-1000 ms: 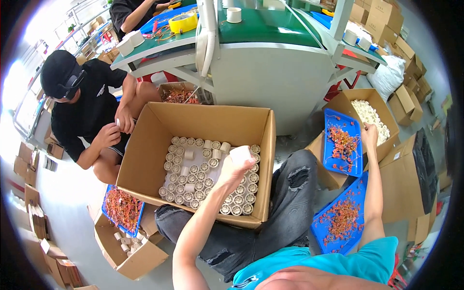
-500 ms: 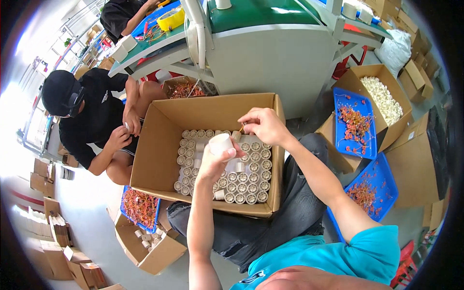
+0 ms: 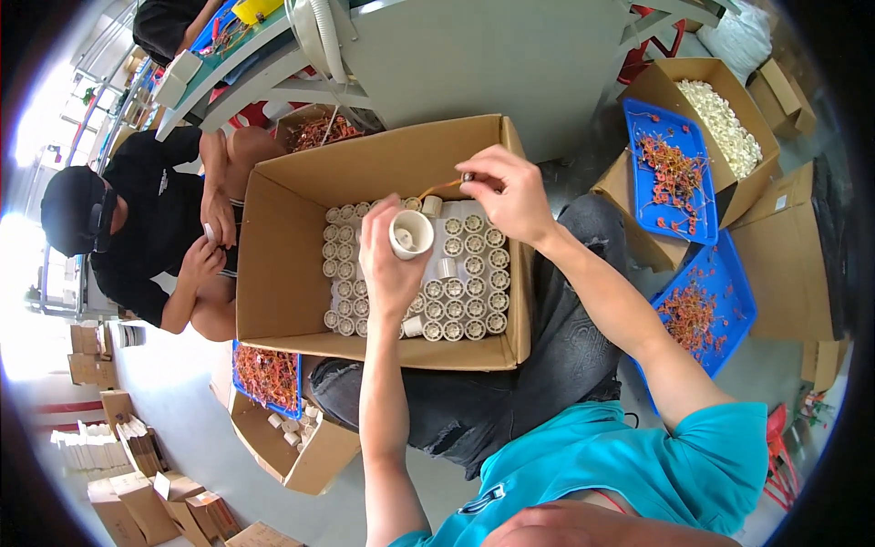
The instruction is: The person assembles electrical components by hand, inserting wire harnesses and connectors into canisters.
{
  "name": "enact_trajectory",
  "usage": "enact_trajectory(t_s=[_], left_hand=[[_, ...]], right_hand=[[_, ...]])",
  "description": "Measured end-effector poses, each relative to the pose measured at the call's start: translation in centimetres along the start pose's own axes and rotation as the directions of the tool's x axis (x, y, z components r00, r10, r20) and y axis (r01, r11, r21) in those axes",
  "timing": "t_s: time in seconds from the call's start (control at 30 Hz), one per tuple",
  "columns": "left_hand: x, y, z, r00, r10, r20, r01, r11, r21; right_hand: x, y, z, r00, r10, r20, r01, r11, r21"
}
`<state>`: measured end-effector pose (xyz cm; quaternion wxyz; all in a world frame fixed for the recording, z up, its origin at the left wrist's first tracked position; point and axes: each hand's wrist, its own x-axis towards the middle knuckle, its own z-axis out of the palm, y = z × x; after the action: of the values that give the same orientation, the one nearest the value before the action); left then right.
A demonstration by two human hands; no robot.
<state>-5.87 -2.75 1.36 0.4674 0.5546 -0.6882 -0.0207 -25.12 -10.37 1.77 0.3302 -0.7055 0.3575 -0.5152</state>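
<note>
My left hand (image 3: 390,273) is wrapped round a white plastic cup (image 3: 411,235), its open top facing up and a white insert showing inside. Thumb and forefinger of my right hand (image 3: 512,196) pinch the dark tip of a thin orange wire (image 3: 441,188), whose other end runs down toward the cup and a loose white cylinder (image 3: 432,207). Below both hands sits an open cardboard box (image 3: 383,155). Rows of round white ribbed parts (image 3: 453,310) fill its floor, with a few plain white cylinders (image 3: 446,267) lying on their sides among them.
To my right are blue trays (image 3: 672,228) of red-orange wired pieces and a box of white parts (image 3: 720,128). At left, a seated person in black (image 3: 146,219) handles a small white piece. Another blue tray (image 3: 267,369) rests on a carton (image 3: 310,465). A grey workbench (image 3: 483,64) stands ahead.
My left hand has tilted the cup so its open top shows. My right hand has drawn the wire tip up and to the right. The whole view has shifted.
</note>
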Motion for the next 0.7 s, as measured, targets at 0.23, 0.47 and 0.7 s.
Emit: enact_trajectory(t_s=[0.23, 0.47, 0.7], left_hand=[[-0.4, 0.1, 1.3, 0.989, -0.074, -0.129, 0.065, 0.995, -0.078], [-0.3, -0.1, 1.7, 0.989, -0.057, -0.136, 0.047, 0.996, -0.074], [-0.3, -0.1, 1.9, 0.991, -0.034, -0.126, 0.026, 0.998, -0.058]], right_hand=[[-0.8, -1.9, -0.9, 0.960, -0.231, -0.159, 0.252, 0.960, 0.126], [-1.3, -2.1, 0.0, 0.924, -0.374, -0.083, 0.373, 0.928, -0.022], [-1.6, -1.8, 0.2, 0.893, -0.450, -0.020, 0.448, 0.891, -0.074]])
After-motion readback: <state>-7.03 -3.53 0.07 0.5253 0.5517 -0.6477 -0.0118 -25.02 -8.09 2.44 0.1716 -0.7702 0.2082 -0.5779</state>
